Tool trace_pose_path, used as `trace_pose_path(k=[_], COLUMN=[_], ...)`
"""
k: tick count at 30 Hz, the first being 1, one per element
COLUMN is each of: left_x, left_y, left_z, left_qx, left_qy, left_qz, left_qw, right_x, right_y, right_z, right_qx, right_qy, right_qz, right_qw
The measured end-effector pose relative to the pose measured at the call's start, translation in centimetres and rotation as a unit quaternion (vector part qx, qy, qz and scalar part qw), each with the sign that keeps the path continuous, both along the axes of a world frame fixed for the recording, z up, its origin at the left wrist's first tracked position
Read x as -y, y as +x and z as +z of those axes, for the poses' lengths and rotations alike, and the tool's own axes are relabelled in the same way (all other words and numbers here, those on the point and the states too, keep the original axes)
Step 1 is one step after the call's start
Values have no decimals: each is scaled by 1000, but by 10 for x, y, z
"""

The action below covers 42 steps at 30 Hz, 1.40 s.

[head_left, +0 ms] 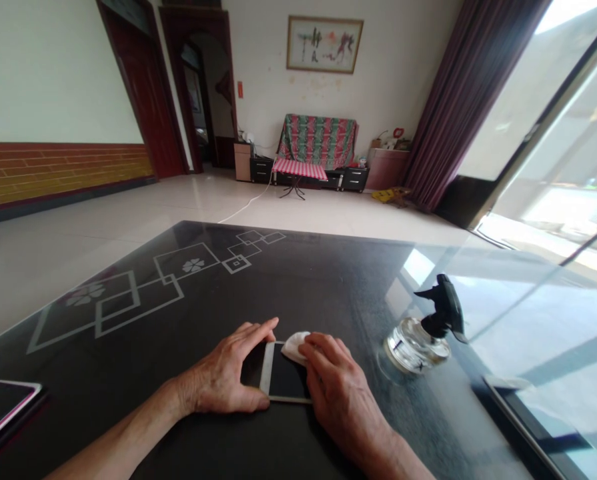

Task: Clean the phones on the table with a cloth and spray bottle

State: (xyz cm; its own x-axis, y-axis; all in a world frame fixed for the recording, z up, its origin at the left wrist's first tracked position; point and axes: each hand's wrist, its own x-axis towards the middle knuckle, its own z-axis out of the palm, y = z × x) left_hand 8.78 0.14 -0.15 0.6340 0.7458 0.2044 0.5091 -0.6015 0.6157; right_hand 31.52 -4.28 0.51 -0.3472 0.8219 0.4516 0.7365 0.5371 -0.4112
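While the left hand point(215, 377) steadies a white-edged phone point(287, 381), the right hand point(342, 385) has a white cloth point(294, 347) on its screen.

So the phone's lying flat on a glossy black table point(323, 283), left thumb and fingers clamped across its left end, right fingers bunched on the cloth, pretty much together. Clear spray bottle point(414, 347) with a black trigger top sits right of the phone, well apart from it, and some pale square patterns point(139, 297) run across the tabletop beyond the phone, off to its left.
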Motion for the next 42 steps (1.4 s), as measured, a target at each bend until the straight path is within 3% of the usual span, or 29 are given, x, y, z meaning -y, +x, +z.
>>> trace_pose_path(k=[6, 15, 30, 42], left_x=[0, 2, 3, 0], left_y=[0, 2, 3, 0], left_z=[0, 3, 2, -2], left_qx=[5, 5, 14, 10], left_qy=[-1, -27, -36, -4], left_qz=[1, 19, 21, 11], left_qw=[1000, 999, 999, 1000], right_x=[12, -1, 11, 6], right_y=[-17, 1, -12, -6], right_z=[5, -2, 13, 1], right_qx=[-11, -3, 17, 27], right_qy=[-25, -1, -44, 11], right_qz=[78, -34, 103, 58], right_qw=[997, 999, 994, 998])
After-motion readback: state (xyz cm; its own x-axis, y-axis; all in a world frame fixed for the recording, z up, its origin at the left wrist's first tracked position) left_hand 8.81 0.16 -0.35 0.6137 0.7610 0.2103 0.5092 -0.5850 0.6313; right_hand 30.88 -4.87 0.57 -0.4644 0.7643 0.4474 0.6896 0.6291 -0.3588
